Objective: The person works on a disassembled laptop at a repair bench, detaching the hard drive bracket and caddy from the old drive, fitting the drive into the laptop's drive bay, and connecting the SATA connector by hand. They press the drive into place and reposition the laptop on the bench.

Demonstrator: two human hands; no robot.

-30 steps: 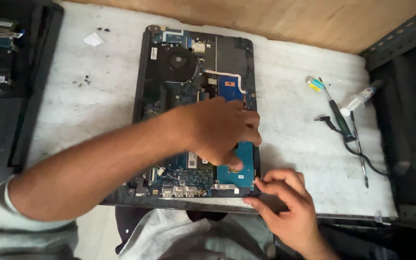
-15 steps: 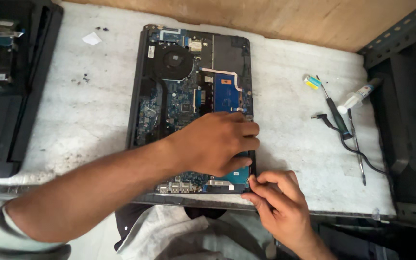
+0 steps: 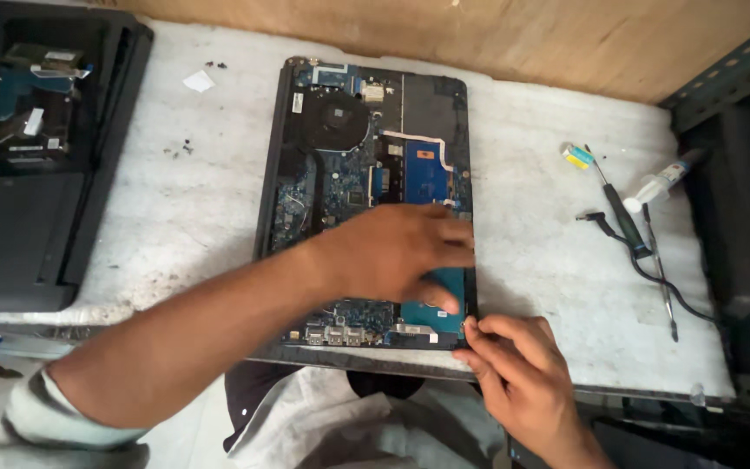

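Laptop (image 3: 366, 174) is lying opened on the counter (image 3: 531, 260), cover already off, boards still seated. Left hand (image 3: 397, 252) is pressing flat, holding nothing, on the blue drive (image 3: 446, 287); right hand (image 3: 514, 360) is pinching narrowly at its corner.

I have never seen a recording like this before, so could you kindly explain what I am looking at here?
This is one view from a camera worn on a person's head, looking down at their own two bare hands over a pale worktable. In the middle lies an opened laptop with its bottom cover off, so the fan and blue circuit boards show. The left hand lies flat on the laptop's near right part, over a blue drive. The right hand pinches at the laptop's near right corner; whether it holds anything is too small to tell. To the right lie a screwdriver, a black cable and a small syringe-like tube. At far left sits another dismantled black laptop.
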